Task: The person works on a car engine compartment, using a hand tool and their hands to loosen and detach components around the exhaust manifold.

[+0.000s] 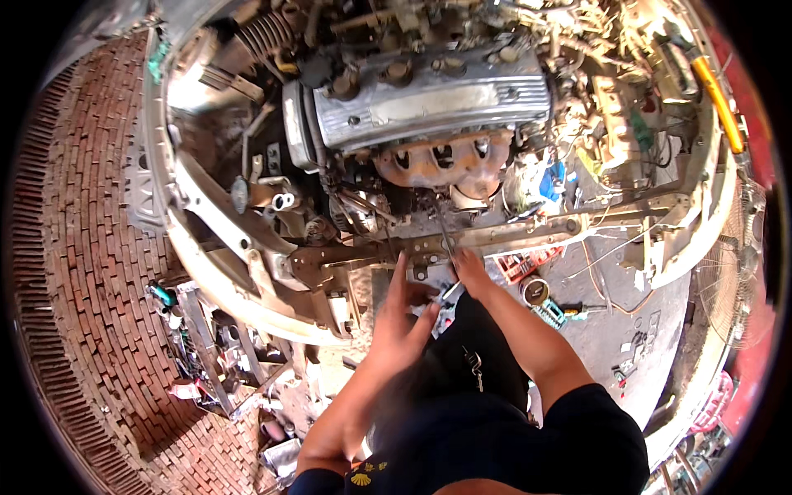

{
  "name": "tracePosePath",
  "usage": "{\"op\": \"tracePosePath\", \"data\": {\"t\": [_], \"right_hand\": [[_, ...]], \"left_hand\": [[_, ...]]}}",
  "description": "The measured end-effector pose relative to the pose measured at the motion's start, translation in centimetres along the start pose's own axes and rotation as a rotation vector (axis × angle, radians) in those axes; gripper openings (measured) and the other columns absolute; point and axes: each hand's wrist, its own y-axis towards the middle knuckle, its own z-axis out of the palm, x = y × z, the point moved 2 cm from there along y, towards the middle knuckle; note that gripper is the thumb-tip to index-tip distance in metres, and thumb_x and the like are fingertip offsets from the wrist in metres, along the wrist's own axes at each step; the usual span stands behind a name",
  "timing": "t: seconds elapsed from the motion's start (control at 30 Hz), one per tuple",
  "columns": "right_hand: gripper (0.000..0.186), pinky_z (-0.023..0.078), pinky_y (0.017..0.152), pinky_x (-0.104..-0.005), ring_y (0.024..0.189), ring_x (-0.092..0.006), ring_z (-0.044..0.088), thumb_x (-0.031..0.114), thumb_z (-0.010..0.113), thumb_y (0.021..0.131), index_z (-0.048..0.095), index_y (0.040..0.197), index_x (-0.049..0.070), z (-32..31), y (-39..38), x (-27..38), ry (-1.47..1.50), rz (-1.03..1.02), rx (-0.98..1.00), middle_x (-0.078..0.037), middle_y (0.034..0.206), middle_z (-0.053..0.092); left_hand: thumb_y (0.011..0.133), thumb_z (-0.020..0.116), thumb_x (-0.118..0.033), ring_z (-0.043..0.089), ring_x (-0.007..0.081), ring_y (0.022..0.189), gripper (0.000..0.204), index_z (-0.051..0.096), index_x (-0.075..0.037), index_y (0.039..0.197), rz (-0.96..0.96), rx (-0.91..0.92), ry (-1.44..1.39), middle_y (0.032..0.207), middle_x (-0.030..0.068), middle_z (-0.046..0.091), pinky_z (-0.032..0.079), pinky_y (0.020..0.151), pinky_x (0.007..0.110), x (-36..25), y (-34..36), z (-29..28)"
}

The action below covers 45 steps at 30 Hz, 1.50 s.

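Observation:
My left hand (403,320) is raised just on my side of the car's front crossmember (503,238). Its fingers are spread and I see nothing in them. To its right, my right hand (472,274) is closed round a slim metal bar-like tool (446,233). The tool's shaft runs up over the crossmember toward the engine; its far tip is hard to make out. Beyond stands the engine with a silver valve cover (437,97). A rusty exhaust manifold (445,161) is bolted along its near side.
An orange-handled tool (718,103) lies along the right fender. On the ground to the right are a red tray of small parts (528,262), a round metal ring (535,290) and a teal socket case (549,313). Tools and scrap parts (219,351) are piled lower left, beside brick paving (99,247).

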Motion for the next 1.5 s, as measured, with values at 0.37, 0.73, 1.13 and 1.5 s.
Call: {"op": "tracePosePath", "data": {"t": [0.37, 0.73, 1.13, 1.5], "right_hand": [[0.047, 0.046, 0.066, -0.0501, 0.065, -0.0328, 0.062, 0.045, 0.064, 0.098, 0.067, 0.090, -0.001, -14.6, -22.2, 6.8, 0.280, 0.590, -0.077, -0.020, 0.068, 0.062], [0.030, 0.043, 0.058, -0.0334, 0.062, -0.0159, 0.053, 0.025, 0.058, 0.102, 0.060, 0.110, -0.004, -12.9, -19.8, 24.5, 0.739, 0.671, -0.442, -0.008, 0.076, 0.057], [0.030, 0.042, 0.053, -0.0274, 0.059, -0.0106, 0.051, 0.016, 0.049, 0.104, 0.065, 0.123, 0.000, -20.7, -0.5, 33.7, 1.289, 0.481, -0.596, -0.004, 0.080, 0.064], [0.026, 0.038, 0.050, -0.0274, 0.058, -0.0105, 0.048, 0.011, 0.040, 0.104, 0.065, 0.104, 0.000, -21.0, 11.9, 31.3, 1.198, 0.573, -0.546, -0.005, 0.076, 0.060]], "left_hand": [[0.092, 0.064, -0.009, 0.067, 0.0195, 0.083, 0.086, 0.016, 0.007, 0.161, 1.150, -0.185, 0.266, 0.095, 0.0136, 0.069, 0.055, 0.080, 0.031, -22.7, 4.2, -6.0], [0.096, 0.071, -0.021, 0.063, 0.0144, 0.075, 0.039, 0.066, 0.000, 0.129, 0.685, 0.094, 0.475, 0.091, 0.0133, 0.072, 0.053, 0.075, 0.028, -18.9, 13.7, -29.8], [0.095, 0.067, -0.035, 0.070, 0.0405, 0.095, 0.036, 0.074, -0.005, 0.113, 0.609, -0.024, 0.992, 0.104, 0.0195, 0.074, 0.056, 0.079, 0.045, -6.2, 17.6, -35.6], [0.096, 0.066, -0.027, 0.070, 0.0405, 0.090, 0.025, 0.075, -0.004, 0.102, 0.662, -0.137, 0.981, 0.098, 0.0196, 0.074, 0.056, 0.080, 0.045, -6.7, 16.7, -35.2]]}}
